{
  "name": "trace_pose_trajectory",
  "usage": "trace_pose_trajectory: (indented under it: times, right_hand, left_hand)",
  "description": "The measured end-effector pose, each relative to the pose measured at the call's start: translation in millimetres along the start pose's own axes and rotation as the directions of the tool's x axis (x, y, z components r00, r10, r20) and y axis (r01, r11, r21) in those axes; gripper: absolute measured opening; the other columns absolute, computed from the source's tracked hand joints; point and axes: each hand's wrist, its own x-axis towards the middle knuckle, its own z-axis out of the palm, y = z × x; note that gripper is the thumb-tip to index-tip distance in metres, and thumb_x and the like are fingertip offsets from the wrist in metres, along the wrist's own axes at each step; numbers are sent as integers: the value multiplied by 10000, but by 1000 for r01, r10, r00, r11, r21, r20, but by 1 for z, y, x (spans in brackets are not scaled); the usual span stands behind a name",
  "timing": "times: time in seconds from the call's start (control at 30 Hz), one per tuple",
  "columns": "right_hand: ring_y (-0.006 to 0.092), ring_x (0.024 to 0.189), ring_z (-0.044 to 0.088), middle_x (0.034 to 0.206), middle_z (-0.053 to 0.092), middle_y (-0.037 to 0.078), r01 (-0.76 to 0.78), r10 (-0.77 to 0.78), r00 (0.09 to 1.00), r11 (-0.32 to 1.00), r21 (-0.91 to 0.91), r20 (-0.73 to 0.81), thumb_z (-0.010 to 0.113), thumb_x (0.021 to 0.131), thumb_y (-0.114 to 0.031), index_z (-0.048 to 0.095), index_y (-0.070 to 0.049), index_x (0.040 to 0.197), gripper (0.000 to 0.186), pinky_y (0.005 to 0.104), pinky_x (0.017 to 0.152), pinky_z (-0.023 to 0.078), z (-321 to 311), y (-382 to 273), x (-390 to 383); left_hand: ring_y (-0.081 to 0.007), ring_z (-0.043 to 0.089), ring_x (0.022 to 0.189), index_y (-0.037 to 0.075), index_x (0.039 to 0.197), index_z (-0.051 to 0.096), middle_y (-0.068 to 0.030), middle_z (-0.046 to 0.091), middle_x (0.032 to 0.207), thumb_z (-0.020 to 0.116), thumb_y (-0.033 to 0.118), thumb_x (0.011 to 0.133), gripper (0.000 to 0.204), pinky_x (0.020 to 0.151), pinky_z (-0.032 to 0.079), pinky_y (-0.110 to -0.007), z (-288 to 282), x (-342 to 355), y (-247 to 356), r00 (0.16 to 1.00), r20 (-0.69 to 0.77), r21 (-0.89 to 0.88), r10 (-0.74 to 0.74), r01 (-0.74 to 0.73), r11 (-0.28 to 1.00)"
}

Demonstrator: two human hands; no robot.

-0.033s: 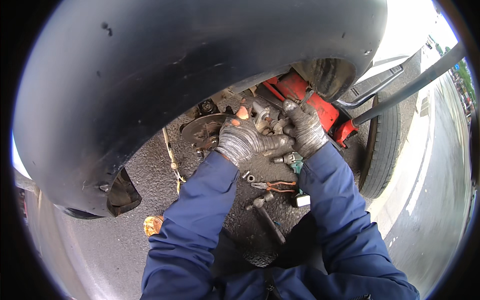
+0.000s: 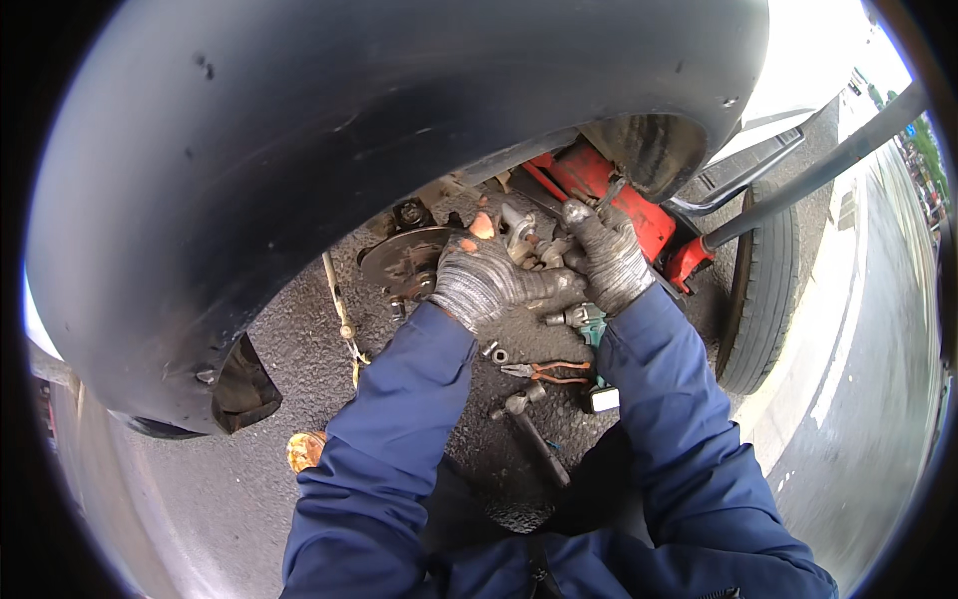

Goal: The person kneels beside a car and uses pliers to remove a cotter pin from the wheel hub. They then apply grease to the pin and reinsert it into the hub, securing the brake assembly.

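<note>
Both hands wear dirty grey knitted work gloves and meet inside the wheel well. My left hand [image 2: 489,275] is closed beside the brake disc [image 2: 404,262]; bare finger skin shows through its glove, and its thumb stretches toward the right hand. My right hand [image 2: 607,258] is also closed, next to the red floor jack [image 2: 649,225]. Between and behind them lies a greasy metal suspension part [image 2: 521,235]. The gloves hide what the fingers grip. Just below the right hand, partly under its sleeve, rests a teal power tool [image 2: 589,321] with a metal socket nose.
A dark fender [image 2: 329,130] arches overhead. On the asphalt lie orange-handled pliers [image 2: 549,372], a hammer [image 2: 534,434] and a nut [image 2: 500,355]. A removed tire [image 2: 763,290] stands at right, beneath the jack's long handle [image 2: 818,170]. A yellowish round object [image 2: 303,451] sits by my left sleeve.
</note>
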Motion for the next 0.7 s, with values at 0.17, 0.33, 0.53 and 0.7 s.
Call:
trace_pose_trajectory:
  times: [0.17, 0.33, 0.53, 0.7]
  right_hand:
    - [133, 590, 643, 718, 619, 62, -58, 58, 997, 998, 1, -54, 599, 957, -273, 559, 33, 1031, 316, 251, 457, 460, 2, 1, -1]
    - [137, 542, 590, 701, 576, 57, 132, -118, 990, 970, -206, 77, 607, 946, -297, 537, 32, 1065, 357, 251, 462, 465, -2, -17, -13]
    - [101, 469, 545, 633, 572, 48, 250, -254, 961, 967, -48, -109, 636, 922, -344, 541, -54, 839, 316, 224, 427, 424, -47, -53, -24]
    - [105, 461, 524, 640, 587, 57, 281, -283, 958, 959, 43, 48, 615, 938, -320, 572, -25, 866, 306, 224, 429, 412, -50, -34, -24]
  left_hand:
    - [-229, 595, 1063, -7, 1207, 433, -155, 601, 1169, 844, -10, 668, 678, 945, 525, -385, 4, 0, 5, 993, -86, 192, 82, -64, 979]
    - [-267, 609, 1065, -25, 1275, 421, -181, 614, 1173, 945, 189, 559, 913, 919, 523, -400, 0, 4, 14, 999, -41, 318, -28, 39, 947]
    - [-144, 607, 941, 56, 1245, 475, -81, 632, 1006, 890, 191, 654, 735, 797, 538, -312, -7, 1, 28, 989, 84, -144, -124, 136, 980]
    - [-136, 593, 917, 88, 1183, 491, -29, 597, 1009, 871, 168, 672, 643, 779, 531, -311, -1, 0, 28, 995, -76, -187, 64, -77, 979]
